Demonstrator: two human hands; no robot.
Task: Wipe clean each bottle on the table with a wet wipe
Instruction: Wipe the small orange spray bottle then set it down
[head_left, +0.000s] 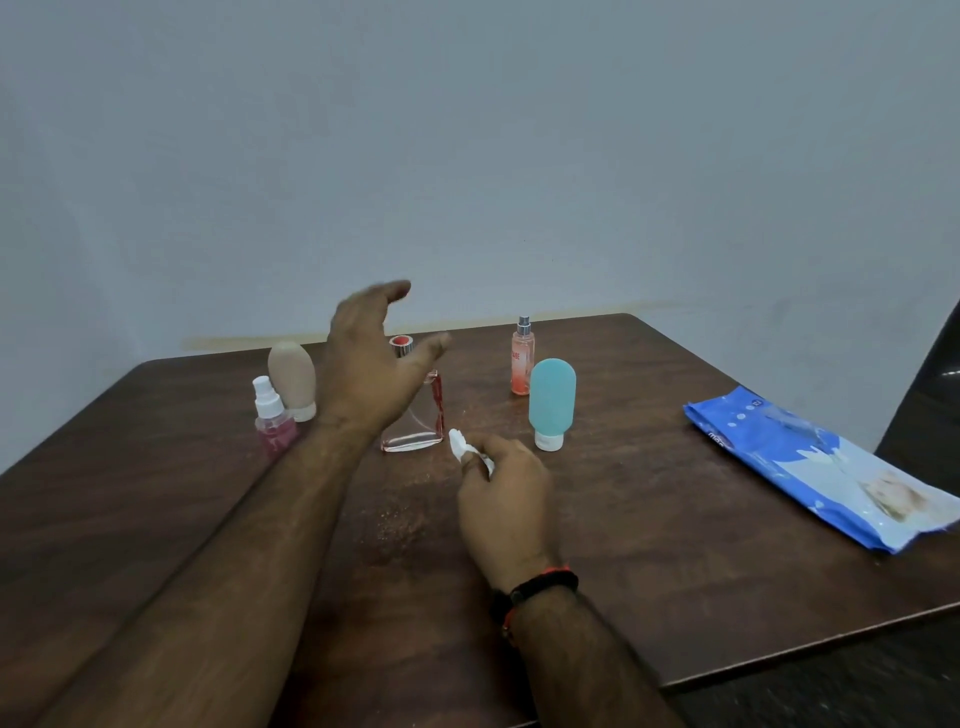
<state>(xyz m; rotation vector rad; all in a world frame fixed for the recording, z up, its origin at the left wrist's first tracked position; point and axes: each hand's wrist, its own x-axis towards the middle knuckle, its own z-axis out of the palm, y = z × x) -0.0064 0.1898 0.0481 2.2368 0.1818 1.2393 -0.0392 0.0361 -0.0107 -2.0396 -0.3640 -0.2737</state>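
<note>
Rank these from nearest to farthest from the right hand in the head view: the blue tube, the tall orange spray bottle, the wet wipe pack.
Measured from the right hand, which grips a white wipe:
1. Blue tube, just beyond the hand, slightly right.
2. Tall orange spray bottle, farther back behind the tube.
3. Wet wipe pack, far right near the table edge.

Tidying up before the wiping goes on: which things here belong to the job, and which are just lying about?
Job: beige tube, pink spray, glass perfume, orange spray, blue tube, wipe in right hand, wipe pack.
Lying about: only crumbs on the table.
</note>
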